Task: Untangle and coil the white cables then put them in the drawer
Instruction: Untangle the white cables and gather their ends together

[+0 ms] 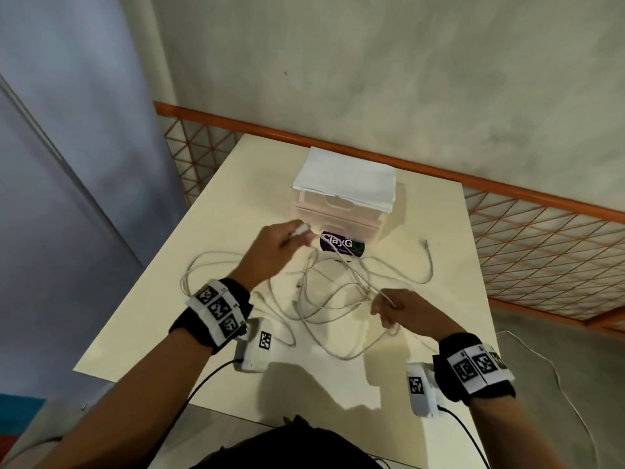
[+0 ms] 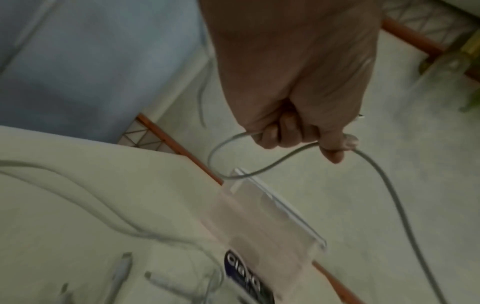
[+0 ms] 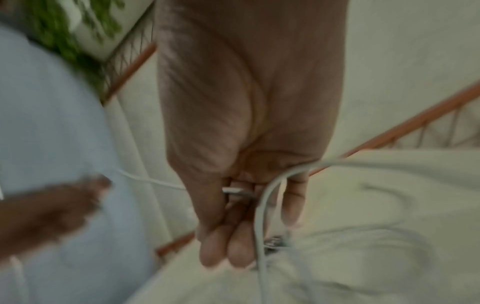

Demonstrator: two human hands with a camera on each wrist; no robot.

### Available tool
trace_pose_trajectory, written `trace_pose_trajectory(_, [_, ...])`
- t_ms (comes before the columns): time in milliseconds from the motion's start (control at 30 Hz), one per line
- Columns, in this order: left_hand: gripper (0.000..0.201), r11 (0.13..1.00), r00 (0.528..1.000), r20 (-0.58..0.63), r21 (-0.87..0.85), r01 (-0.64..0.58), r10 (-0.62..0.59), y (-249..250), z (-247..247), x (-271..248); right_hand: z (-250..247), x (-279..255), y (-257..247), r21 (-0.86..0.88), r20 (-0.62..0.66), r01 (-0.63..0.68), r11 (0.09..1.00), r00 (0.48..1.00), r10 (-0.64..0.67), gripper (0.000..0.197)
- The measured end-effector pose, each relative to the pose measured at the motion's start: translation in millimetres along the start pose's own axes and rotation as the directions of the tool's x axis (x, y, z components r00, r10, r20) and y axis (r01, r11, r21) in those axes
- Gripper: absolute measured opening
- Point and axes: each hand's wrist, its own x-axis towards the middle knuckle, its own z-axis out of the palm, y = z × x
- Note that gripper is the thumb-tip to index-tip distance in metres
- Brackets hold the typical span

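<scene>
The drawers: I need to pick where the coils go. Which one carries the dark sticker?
The lower drawer of the drawer unit; its front bears the dark label, while the upper drawer has a plain front.

A dark sticker on the lower front of the drawer unit, mid-frame, reads "ClayG"; its smaller line is too blurred. The wristband squares carry only coded patterns.

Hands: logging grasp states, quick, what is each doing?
Left hand: fingers curled, gripping a white cable.
Right hand: pinching a white cable end.
</scene>
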Motion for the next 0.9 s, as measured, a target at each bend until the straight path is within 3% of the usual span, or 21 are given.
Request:
trace_pose_trajectory(100, [0.021,0.996,0.982,-0.185,0.081,0.038,-0.022,-3.7,-25.8,7.2,-5.0,-10.1,38.0,0.024,-0.056,-0.125,0.992,0.990,0.126,0.031])
trace_pose_trajectory(233, [0.030,0.921,0.977,-0.025,0.329,0.208,-0.211,-33.1,-25.2,2.2,-4.9,-12.3,38.7,0.016,-0.243,-0.076,0.997,0.967,0.078,0.038])
trace_pose_trajectory(333, [0.034,0.948,0.980,-0.021,0.249,0.199,-0.200,-30.5,-5.3,-7.0,-10.4,-7.0,0.7,0.005,-0.334,0.036,0.999,0.942,-0.032,0.019])
trace_pose_trajectory(467, [0.032,0.999,0.999,-0.026,0.042,0.024,-0.023,12.8,19.5,-3.7,-22.4,1.7,-60.0,-0.294,-0.195,0.098,0.951,0.968,-0.160,0.012])
trace_pose_trajectory(633, [0.038,0.967,0.961,0.222,-0.230,-0.109,0.162,42.1,39.5,3.3,-27.4,4.5,-121.4,-0.447,0.014,0.219,0.867,0.971,-0.238,0.023])
trace_pose_trajectory(700, [0.029,0.974,0.951,0.257,-0.190,-0.124,0.171,39.5,39.8,2.8,-27.9,4.5,-125.4,-0.442,0.077,0.238,0.865,0.971,-0.228,0.026])
trace_pose_trajectory(800, [0.020,0.981,0.977,0.139,0.080,-0.175,0.163,29.7,24.6,5.0,-32.1,5.1,-106.5,-0.370,0.006,0.208,0.905,0.975,-0.222,0.023])
trace_pose_trajectory(900, [0.041,0.969,0.986,-0.054,0.197,-0.147,0.160,21.6,-3.8,8.3,-38.4,6.3,-74.9,-0.305,-0.117,0.146,0.941,0.975,-0.189,0.031])
